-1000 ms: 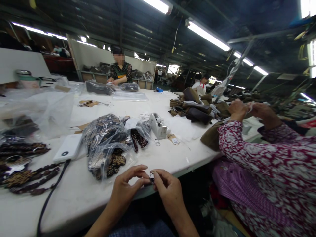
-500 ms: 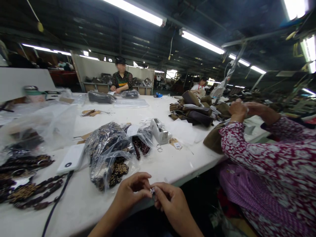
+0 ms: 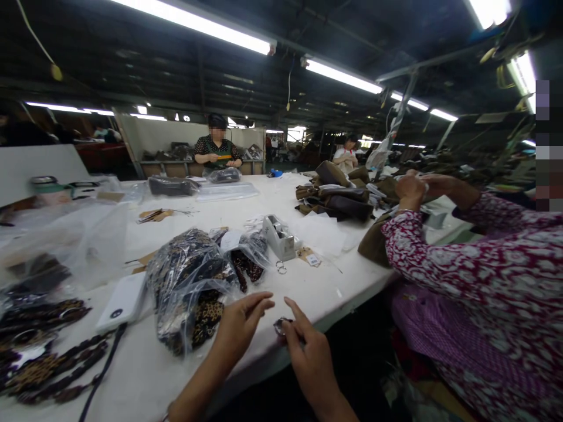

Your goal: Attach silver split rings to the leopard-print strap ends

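On the near side of the tape dispenser [image 3: 281, 241], the right hand [image 3: 311, 354] pinches a small ring [image 3: 280, 326] facing the left hand [image 3: 244, 319], which is apart from it, fingers loosely parted.

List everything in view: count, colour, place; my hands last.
Table: one, white, centre.
Held ring: one, silvery, low centre.
Tape dispenser: one, grey, middle.
Loose rings: about two, silvery, before dispenser.
Labelled tag: one, brown and white, right of dispenser.
Filled clear bags: at least two, dark patterned contents, left of centre.
Flat device: one, white, left.
Cable: one, black, near left.
Strips: several, brown patterned, near left.
Plastic sheeting: uncountable, clear, left.
Cup: one, greenish, far left.
Cards: several, brown, left.
Wrapped packages: two, dark, far side.
Sheets: several, white, right of dispenser.
Heap: uncountable, olive, far right.
Workers: at least three, mixed clothing, right and beyond.
Ceiling lights: several, white, overhead.
Left hand: one, bare, low centre.
Right hand: one, bare, low centre.
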### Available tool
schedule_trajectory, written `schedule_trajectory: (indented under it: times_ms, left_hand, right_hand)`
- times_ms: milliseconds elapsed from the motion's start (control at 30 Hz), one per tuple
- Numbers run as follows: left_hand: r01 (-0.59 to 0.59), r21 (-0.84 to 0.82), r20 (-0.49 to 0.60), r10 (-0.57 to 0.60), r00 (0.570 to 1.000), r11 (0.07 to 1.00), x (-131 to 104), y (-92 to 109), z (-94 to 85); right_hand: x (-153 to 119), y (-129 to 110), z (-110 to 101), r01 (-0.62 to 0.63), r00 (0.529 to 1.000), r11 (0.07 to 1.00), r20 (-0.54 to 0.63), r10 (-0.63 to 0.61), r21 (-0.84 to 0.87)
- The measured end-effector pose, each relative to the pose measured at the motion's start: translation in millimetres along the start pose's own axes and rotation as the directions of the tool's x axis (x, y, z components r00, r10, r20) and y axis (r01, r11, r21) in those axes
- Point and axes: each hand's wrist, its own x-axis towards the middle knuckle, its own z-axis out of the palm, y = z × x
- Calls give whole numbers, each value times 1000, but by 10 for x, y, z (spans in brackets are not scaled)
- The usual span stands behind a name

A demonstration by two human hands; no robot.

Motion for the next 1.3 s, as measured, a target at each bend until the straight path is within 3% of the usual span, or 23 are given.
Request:
schedule_trajectory:
  times_ms: [67,133,233,367,500,600,700,867,967,1167,1300]
  left_hand:
    - [-64,340,2,67,998,938,223,-110,-80]
    - [-66,515,33,57,998,854,426,-236,-137]
    - [-52,592,64,18,998,804,608,-379,-163]
    - [-97,628,97,46,994,772,655,-424,-238]
    - [-122,606,34,127,991,786,648,-355,-457]
    - [-98,480,-137,185,973,872,606,-284,-588]
    - [-119,284,-249,193,949,951,499,-225,-634]
    - [-171,117,-304,199,932,978,251,-93,-626]
    - [-183,47,-276,189,942,982,89,26,-546]
    - [-239,-65,-37,237,971,969,-245,145,-208]
    - [-201,-127,-29,199,980,971,-346,112,-106]
  right_hand:
    - [16,22,-37,-44,999,999,-24,44,13]
    - [13,56,-64,-53,998,998,-35,54,22]
    - [-22,100,-91,-46,999,999,-15,46,19]
    - [-67,123,-126,-53,999,997,15,52,56]
    - [-50,110,-139,-76,997,990,-8,77,119]
    - [2,66,-121,-103,993,979,-38,111,175]
    - [53,13,-84,-129,990,959,-30,141,251]
    - [102,-76,-12,-135,989,920,-13,150,369]
    - [124,-149,22,-152,986,885,3,167,440]
    - [125,-253,53,-173,984,863,46,172,475]
    - [89,-277,35,-196,980,865,76,181,461]
